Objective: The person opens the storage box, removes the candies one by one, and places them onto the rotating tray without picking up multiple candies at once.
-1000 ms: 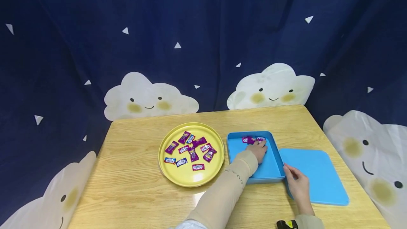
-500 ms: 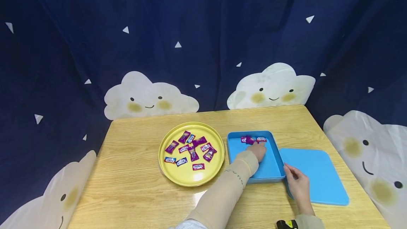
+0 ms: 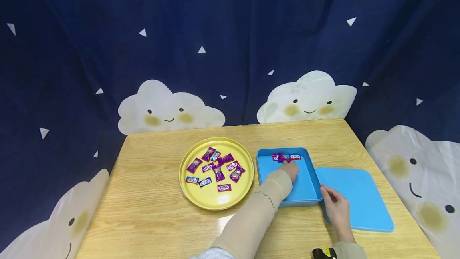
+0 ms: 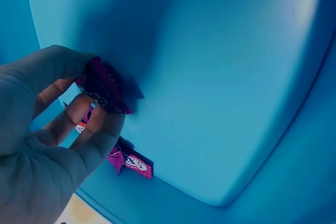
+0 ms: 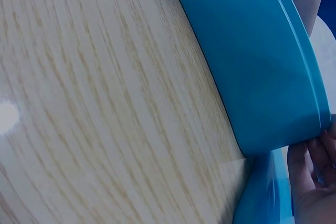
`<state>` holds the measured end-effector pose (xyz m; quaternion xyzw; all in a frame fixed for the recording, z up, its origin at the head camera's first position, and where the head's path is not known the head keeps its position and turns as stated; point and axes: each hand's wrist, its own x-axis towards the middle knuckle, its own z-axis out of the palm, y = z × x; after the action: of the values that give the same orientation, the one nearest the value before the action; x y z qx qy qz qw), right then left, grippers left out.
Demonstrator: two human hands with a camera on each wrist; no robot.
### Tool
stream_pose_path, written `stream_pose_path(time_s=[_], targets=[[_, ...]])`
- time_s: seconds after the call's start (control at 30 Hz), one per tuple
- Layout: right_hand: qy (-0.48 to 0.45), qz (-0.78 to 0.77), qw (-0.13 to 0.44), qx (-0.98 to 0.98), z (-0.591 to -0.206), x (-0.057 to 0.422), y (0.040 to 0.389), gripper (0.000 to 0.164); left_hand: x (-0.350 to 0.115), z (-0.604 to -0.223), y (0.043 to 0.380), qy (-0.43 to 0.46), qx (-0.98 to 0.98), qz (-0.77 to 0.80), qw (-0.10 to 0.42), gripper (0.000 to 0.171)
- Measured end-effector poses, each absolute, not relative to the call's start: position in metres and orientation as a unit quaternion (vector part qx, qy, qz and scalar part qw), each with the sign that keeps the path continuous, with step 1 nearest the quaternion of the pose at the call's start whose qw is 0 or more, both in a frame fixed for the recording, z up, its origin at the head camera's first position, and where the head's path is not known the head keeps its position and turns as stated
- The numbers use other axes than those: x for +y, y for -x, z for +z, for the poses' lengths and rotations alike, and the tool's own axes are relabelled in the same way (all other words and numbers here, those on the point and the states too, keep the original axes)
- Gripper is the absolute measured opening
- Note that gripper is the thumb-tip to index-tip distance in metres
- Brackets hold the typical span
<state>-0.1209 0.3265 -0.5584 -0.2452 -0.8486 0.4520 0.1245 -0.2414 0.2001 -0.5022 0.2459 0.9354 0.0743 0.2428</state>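
My left hand (image 3: 290, 171) reaches into an open blue box (image 3: 302, 204). In the left wrist view, thumb and fingers pinch a purple-wrapped candy (image 4: 102, 86) just over the box floor. Beyond those fingers lie a pink-and-white wrapped candy (image 4: 139, 166) and a purple one (image 4: 116, 159); another is partly hidden behind the fingers. The head view shows these candies along the box's far wall. My right hand (image 3: 337, 211) holds the box's near right corner, with the thumb at the rim and fingers against the outside wall (image 5: 268, 87).
A round yellow tray (image 3: 203, 200) left of the box bears several wrapped candies (image 3: 224, 188), purple, pink and blue. A flat blue lid (image 3: 363, 201) lies on the wooden table (image 3: 151, 211) right of the box. A dark blue curtain (image 3: 230, 23) hangs behind.
My left hand has drawn back slightly from the candies at the far wall, and its fingers have curled in. More of those candies now show. The right hand stays at the corner.
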Motion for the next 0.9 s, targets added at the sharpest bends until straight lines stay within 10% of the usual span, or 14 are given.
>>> stream_pose_path(time_s=[0.9], targets=[[0.250,0.452,0.111,-0.849,-0.559,0.327,0.121,0.044,0.173,-0.466,0.263,-0.397,0.906,0.042,0.140,0.012]])
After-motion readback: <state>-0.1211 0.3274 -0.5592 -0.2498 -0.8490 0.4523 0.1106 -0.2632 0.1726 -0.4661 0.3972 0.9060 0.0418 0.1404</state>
